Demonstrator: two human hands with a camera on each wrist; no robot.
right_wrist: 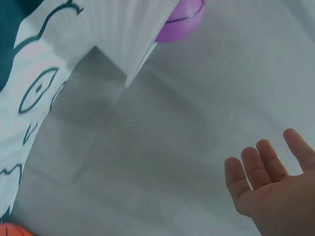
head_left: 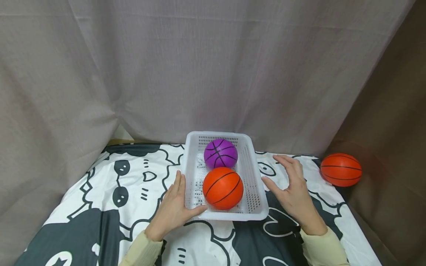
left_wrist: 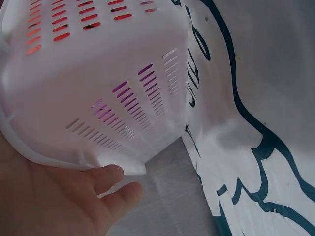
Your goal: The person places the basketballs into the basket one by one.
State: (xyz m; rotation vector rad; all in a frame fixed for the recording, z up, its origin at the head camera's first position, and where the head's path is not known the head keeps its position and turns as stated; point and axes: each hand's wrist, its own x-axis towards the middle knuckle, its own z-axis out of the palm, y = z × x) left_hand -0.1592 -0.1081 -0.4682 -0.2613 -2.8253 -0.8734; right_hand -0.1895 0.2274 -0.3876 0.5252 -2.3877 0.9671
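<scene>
A white plastic basket (head_left: 233,216) with slotted walls sits on the bed-like patterned cloth. Inside it a purple toy basketball (head_left: 220,153) lies behind an orange toy basketball (head_left: 223,188). My left hand (head_left: 171,210) is at the basket's left wall, fingers straight along it and thumb out toward the near rim. In the left wrist view, the fingertips (left_wrist: 129,194) show right by the basket's rim. To the right of the basket my right hand (head_left: 294,194) hovers apart from it, fingers spread and nothing held.
A second orange basketball (head_left: 341,170) lies at the cloth's right edge, against the brown curtain (head_left: 382,184). A grey curtain (head_left: 213,74) hangs behind the basket. The black-and-white printed cloth (head_left: 133,207) covers the surface.
</scene>
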